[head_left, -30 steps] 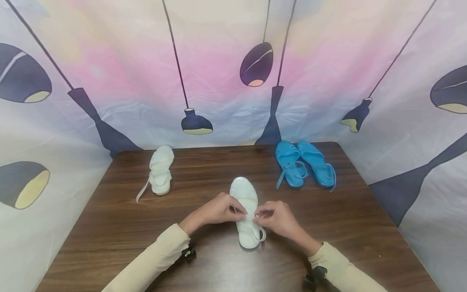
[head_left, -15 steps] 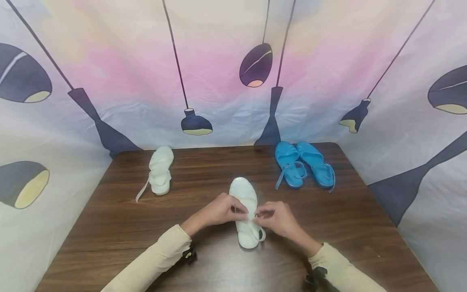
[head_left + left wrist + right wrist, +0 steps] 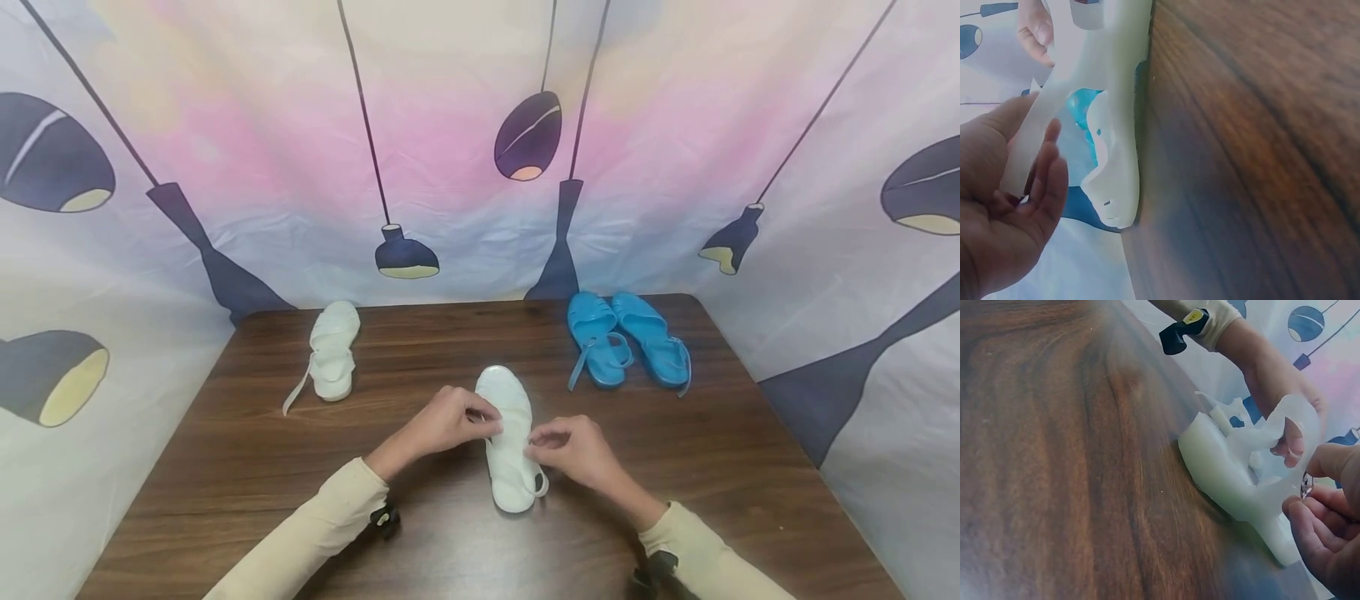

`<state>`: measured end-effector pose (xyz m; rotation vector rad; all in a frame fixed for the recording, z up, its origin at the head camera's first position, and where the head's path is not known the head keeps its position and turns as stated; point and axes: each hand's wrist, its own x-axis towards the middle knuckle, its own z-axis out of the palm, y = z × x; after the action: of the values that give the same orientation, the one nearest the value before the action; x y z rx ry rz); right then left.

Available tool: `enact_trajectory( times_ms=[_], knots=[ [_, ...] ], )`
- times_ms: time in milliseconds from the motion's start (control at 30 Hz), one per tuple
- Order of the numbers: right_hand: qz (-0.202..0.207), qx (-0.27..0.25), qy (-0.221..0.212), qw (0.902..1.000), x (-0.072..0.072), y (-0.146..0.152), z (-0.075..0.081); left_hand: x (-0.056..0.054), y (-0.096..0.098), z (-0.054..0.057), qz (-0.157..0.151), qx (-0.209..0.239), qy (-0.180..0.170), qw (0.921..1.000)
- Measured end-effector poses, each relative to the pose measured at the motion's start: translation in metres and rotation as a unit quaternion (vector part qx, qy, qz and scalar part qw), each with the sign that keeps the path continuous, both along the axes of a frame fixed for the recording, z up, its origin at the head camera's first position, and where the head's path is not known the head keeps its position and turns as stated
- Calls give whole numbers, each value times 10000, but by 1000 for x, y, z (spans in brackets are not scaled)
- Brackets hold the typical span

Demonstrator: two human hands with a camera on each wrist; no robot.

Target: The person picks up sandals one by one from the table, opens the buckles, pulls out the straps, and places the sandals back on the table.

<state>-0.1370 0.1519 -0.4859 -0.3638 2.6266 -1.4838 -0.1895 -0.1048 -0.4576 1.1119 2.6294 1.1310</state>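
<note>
A white jelly sandal (image 3: pixel 504 392) lies on the table, its toe pointing away from me. My left hand (image 3: pixel 450 421) is at the sandal's left side, with the ankle strap (image 3: pixel 1029 140) between its thumb and fingers. On the other side, my right hand (image 3: pixel 573 450) pinches the small metal buckle (image 3: pixel 1306 484) at the strap's end between thumb and forefinger. The right wrist view shows the strap arching above the heel part (image 3: pixel 1210 459). In the head view the fingers hide part of the strap.
Another white sandal (image 3: pixel 333 354) stands at the back left, its strap hanging loose to the side. Two blue sandals (image 3: pixel 592 312) sit side by side at the back right. A cloth printed with lamps (image 3: pixel 450 125) surrounds the brown wooden table (image 3: pixel 420 542).
My left hand has shifted slightly up and left, away from the right hand, widening the gap between them. My right hand stays almost in place, and the sandal has barely moved.
</note>
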Motion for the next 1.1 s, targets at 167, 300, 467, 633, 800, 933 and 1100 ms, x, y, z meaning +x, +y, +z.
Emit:
enact_trajectory(
  times_ms=[167,300,467,633,800,933,1100],
  knots=[
    [51,-27,-364,9993,0,2,1,-5,4,4,196,-275,-70,9994],
    [64,-152,-604,9980,0,5,3,-10,10,5,296,-533,-46,9981],
    [-55,-284,-614,9977,-1,9,6,-17,17,7,250,-630,-186,9975],
    [-235,-160,-536,9982,-3,13,10,-22,21,6,179,-567,-452,9972],
    [-278,-6,-489,9984,-5,17,15,-21,16,8,439,-330,-839,9950],
    [-288,-21,-493,9984,-8,19,20,-12,9,12,824,-36,-1024,9913],
    [-158,-21,-560,9983,-9,14,23,8,1,14,1401,258,-1008,9847]
  ],
)
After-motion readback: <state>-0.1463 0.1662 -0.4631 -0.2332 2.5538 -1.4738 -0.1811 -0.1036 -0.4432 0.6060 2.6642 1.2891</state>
